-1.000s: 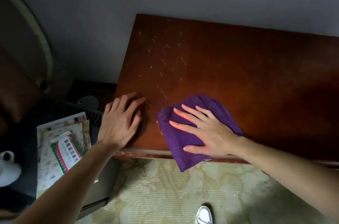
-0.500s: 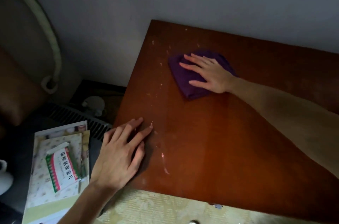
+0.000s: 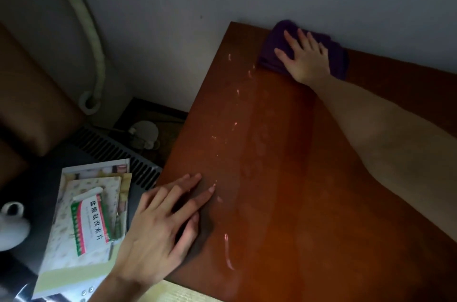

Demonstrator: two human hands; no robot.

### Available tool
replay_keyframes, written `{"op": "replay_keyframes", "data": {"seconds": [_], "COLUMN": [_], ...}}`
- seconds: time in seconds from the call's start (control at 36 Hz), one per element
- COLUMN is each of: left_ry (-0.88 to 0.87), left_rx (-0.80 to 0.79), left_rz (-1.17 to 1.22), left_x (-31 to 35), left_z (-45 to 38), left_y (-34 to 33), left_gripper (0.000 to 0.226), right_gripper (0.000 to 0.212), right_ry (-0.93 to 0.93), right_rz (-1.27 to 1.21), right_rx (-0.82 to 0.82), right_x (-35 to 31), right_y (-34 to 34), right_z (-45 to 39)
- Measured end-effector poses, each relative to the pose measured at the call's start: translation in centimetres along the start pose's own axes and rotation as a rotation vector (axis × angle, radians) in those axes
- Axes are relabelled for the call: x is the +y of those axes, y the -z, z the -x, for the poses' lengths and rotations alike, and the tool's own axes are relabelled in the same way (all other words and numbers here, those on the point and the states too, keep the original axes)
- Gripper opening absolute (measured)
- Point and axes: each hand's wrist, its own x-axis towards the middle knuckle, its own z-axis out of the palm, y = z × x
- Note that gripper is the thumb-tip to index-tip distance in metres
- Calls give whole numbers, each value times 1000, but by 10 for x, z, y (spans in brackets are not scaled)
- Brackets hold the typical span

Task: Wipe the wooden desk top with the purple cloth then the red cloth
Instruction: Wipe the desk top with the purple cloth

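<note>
purple cloth at the far left corner, wipe in hand

right hand (image 3: pixel 305 59) pressed flat on the purple cloth (image 3: pixel 340 59), fingers straight and spread, not curled round it. cloth bunched at the bench's (image 3: pixel 309 202) far left corner, touching the wall. left hand (image 3: pixel 158 230) released, fingers straight, resting on the left edge near the front corner, holding nothing.

pale flecks and a wet streak (image 3: pixel 228 252) strung along the left edge, from just beside the cloth down toward the front. so, probably: dirty strip lying nearer than the cloth and to its left, long axis running back to front; a pull toward the front edge looks like the fitting stroke. right hand already on the cloth, hence the nearer one. red cloth not in view.

off the bench to the left, a green, white and red box (image 3: pixel 90 225) printed with chinese characters, too blurred to read with confidence. no other legible writing.
</note>
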Motion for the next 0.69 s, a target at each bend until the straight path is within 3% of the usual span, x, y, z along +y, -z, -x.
{"op": "replay_keyframes", "data": {"seconds": [0.28, 0.56, 0.69], "left_ry": [148, 89, 149], "left_rx": [115, 303, 351], "left_rz": [-14, 24, 112], "left_x": [0, -2, -8], "left_z": [2, 6, 7], "left_y": [-2, -3, 0], "left_gripper": [45, 34, 30], "right_gripper": [74, 76, 72], "right_ry": [-40, 118, 186], "right_rz": [31, 57, 78], "right_rx": [-28, 10, 32], "right_x": [-41, -120, -149], "right_y": [-11, -39, -49], "right_z": [84, 288, 383]}}
